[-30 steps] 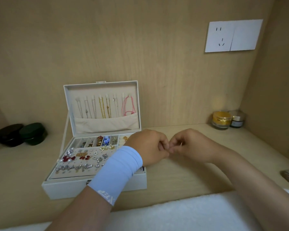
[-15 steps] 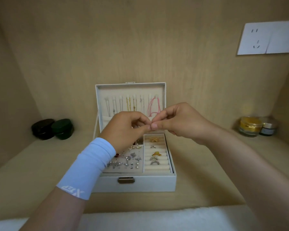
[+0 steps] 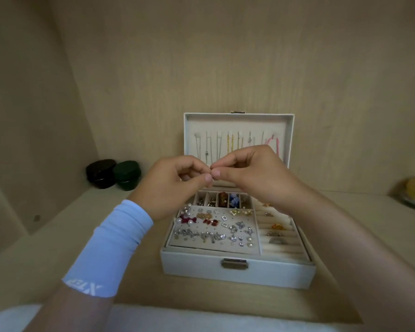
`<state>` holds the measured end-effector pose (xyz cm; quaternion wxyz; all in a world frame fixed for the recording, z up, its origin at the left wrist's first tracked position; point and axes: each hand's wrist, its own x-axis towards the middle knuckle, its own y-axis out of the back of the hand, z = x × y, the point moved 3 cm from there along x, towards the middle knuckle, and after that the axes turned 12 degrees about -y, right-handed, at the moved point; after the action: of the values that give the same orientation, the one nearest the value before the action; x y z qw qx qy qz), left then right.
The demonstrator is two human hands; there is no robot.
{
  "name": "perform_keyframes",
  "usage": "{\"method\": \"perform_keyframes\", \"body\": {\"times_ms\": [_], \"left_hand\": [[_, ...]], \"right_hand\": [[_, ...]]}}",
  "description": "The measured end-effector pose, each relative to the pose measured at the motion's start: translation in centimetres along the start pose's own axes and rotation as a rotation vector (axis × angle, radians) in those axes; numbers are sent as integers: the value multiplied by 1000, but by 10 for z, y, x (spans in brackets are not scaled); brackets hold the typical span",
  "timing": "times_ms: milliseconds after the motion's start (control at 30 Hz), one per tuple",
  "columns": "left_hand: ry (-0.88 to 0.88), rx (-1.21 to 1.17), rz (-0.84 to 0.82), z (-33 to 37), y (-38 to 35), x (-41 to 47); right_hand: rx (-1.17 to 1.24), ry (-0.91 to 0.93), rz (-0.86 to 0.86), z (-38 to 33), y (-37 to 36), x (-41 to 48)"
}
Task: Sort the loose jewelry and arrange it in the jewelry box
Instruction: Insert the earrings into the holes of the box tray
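Hovering above the open jewelry box (image 3: 268,271), left hand (image 3: 170,185) and right hand (image 3: 254,173) meet fingertip to fingertip, both pinching a small piece (image 3: 211,167) too tiny to identify; its axis cannot be told. Box sits on the wooden shelf (image 3: 82,236), long axis left to right, clasp (image 3: 234,263) facing the person, lid (image 3: 237,125) upright at the rear.

The white letters "XTE" are seen upside down at the cuff of the pale blue wrist sleeve (image 3: 110,245); any further letters are unclear.
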<state>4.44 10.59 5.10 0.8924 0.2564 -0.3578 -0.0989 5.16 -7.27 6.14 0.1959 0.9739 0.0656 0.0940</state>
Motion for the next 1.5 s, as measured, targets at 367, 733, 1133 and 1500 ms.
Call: {"method": "perform_keyframes", "body": {"times_ms": [367,733,1133,1500], "left_hand": [[-34,-110,55,-5,5,-8],[-79,-114,55,-5,4,-9],[-80,429,-62,-13,-11,-12],[-129,588,-382,-17,-15,-14]], "right_hand": [[-76,193,39,-5,-10,2],[-73,226,-16,-6,-3,-1],[-603,91,-32,15,5,7],[-1104,3,-147,2,-25,13]]}}
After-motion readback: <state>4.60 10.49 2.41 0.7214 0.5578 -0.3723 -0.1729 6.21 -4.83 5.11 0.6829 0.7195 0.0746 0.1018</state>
